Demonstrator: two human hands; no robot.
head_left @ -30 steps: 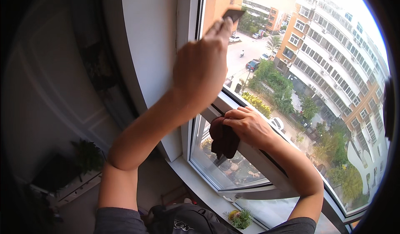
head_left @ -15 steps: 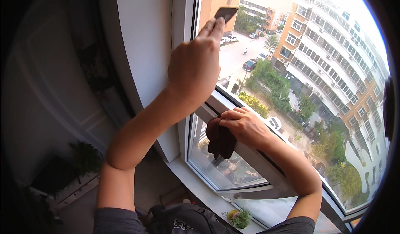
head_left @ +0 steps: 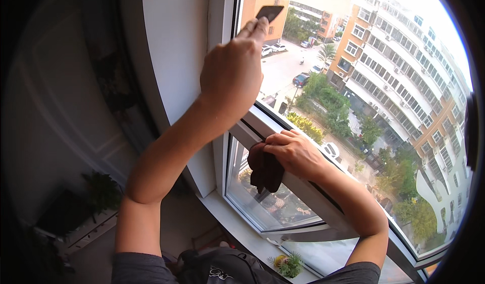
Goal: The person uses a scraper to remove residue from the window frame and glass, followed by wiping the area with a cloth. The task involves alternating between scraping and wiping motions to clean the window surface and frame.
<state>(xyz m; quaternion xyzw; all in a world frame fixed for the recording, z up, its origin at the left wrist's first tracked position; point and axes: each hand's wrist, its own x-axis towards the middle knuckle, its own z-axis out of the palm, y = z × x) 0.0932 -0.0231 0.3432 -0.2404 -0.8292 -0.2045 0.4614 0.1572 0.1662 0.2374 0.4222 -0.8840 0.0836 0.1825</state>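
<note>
My left hand [head_left: 232,72] is raised high at the window, its fingers closed on a dark, flat, thin-edged piece that looks like a scraper [head_left: 271,13]. That piece is over the upper left of the window glass [head_left: 285,74]; whether its edge touches the pane I cannot tell. Lower and to the right, my right hand [head_left: 297,153] rests on the window's horizontal rail [head_left: 268,125]. Its fingers grip a crumpled dark brown cloth [head_left: 265,170], which hangs down over a lower pane.
Whitish streaks [head_left: 434,199] mark the glass at lower right. A white sill [head_left: 235,218] runs below, with a small potted plant [head_left: 289,265] beside it. A pale wall edge [head_left: 174,56] stands left of the frame. Buildings, trees and parked cars show outside.
My left hand has shifted slightly left and up with the scraper. My right hand keeps its grip on the cloth at the rail. The whole view has moved a little.
</note>
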